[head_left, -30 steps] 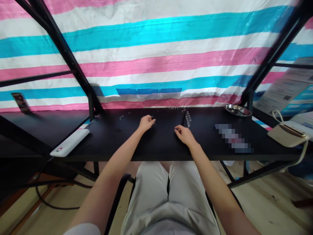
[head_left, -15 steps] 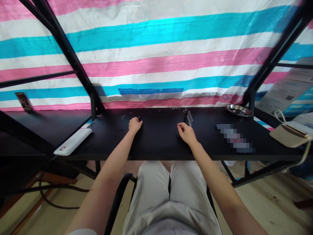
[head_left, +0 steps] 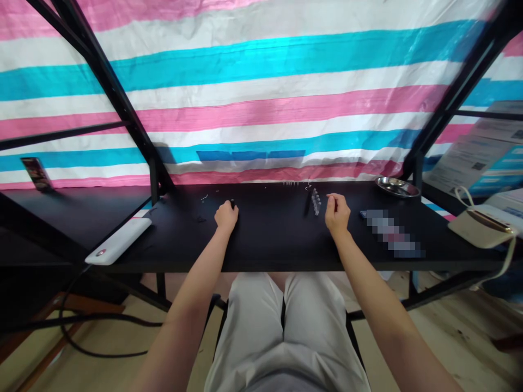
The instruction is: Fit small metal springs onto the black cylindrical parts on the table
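Note:
My left hand [head_left: 226, 216] is closed in a fist on the black tabletop. The dark end of a small black object [head_left: 232, 203] sticks out above its thumb side; most of it is hidden by the fingers. My right hand [head_left: 338, 214] hovers at the right of a row of small, clear greyish pieces [head_left: 316, 202]. Its fingers are curled in towards the thumb, and whatever they may hold cannot be made out. Beside that row, on its left, lies a thin black strip [head_left: 308, 202]. Neither hand touches the row.
Further back lie white thread-like scraps [head_left: 204, 198] and another row of tiny pale pieces [head_left: 291, 183]. A shiny metal dish [head_left: 397, 187] sits at the back right, a blurred-out item [head_left: 392, 234] before it. A white power strip [head_left: 119, 241] lies left, a beige bag [head_left: 482, 225] right.
My right hand has moved rightwards, from the near left of the clear pieces to their right side, and turned more upright. My left hand stays closed, nearly in place. The view has shifted slightly.

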The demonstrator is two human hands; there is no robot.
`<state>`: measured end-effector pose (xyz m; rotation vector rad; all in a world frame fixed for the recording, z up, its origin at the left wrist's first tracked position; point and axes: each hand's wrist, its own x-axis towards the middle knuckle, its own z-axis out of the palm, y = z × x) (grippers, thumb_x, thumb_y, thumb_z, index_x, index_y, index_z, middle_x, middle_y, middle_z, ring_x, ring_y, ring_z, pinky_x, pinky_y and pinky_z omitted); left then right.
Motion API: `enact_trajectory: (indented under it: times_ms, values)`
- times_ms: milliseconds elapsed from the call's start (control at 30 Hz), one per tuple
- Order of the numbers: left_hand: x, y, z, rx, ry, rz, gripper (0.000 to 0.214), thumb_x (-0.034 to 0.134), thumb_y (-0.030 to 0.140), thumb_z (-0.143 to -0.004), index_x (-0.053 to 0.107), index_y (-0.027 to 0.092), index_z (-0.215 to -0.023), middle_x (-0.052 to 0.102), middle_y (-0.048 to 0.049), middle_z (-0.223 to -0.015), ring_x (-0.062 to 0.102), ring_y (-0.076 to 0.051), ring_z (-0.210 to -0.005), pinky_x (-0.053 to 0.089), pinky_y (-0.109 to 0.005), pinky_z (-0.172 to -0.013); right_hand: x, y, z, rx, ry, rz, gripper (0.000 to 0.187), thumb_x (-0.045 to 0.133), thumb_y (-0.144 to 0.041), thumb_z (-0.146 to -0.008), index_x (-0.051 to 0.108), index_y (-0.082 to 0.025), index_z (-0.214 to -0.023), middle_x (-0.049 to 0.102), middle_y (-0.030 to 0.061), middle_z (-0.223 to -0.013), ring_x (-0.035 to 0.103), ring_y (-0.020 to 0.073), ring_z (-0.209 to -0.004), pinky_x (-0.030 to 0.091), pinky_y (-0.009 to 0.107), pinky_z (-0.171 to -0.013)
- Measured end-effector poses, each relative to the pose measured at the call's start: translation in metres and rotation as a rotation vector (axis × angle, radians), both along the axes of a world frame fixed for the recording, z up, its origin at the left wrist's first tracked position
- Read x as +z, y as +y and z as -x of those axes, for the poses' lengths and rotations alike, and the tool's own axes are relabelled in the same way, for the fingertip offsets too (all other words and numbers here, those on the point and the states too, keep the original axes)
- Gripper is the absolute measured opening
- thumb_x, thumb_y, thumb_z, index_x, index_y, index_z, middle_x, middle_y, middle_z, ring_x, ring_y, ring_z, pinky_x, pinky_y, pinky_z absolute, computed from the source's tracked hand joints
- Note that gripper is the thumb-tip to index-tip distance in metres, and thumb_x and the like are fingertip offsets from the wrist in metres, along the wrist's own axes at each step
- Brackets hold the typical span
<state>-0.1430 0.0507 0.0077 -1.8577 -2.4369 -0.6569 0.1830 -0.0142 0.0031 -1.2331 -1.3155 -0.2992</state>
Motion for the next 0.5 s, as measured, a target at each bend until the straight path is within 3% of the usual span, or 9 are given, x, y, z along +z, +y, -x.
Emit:
enact_trajectory:
  times_ms: [100,333,500]
  values:
    - [0.0016,-0.0010,-0.0003,0.012,-0.001,0.022,0.026,0.046,0.039,-0.082,0.059,0.018,-0.091,0.064,-0.0134,-0.094,0.062,-0.028,-0.090,0.047,-0.036,-0.074,-0.0045,0.0013,-0.0017,-0.070,0.039,0.104,0.027,0.035,-0.035,-0.087,0.054,-0.016,-0.094,0.061,0.0061,-0.083,0.056,0.0143,-0.069,0.043,0.026,-0.067]
    - [0.0023,-0.0015,-0.0012,0.027,-0.017,0.043,0.026,0.048,0.039,-0.081,0.060,0.017,-0.092,0.064,-0.0140,-0.096,0.061,-0.028,-0.093,0.047,-0.037,-0.076,-0.0008,0.0010,-0.0069,-0.159,0.011,0.515,0.027,0.046,-0.030,-0.075,0.050,-0.019,-0.100,0.060,0.0022,-0.076,0.055,0.0180,-0.070,0.037,0.028,-0.064]
    - [0.0034,-0.0007,-0.0026,0.037,-0.034,0.042,0.027,0.049,0.038,-0.080,0.060,0.016,-0.092,0.064,-0.0149,-0.096,0.061,-0.029,-0.093,0.048,-0.038,-0.076,0.0018,-0.0010,-0.0049,-0.157,-0.028,0.640,0.025,0.048,-0.036,-0.076,0.050,-0.020,-0.095,0.060,0.0015,-0.075,0.055,0.0187,-0.072,0.034,0.027,-0.062]
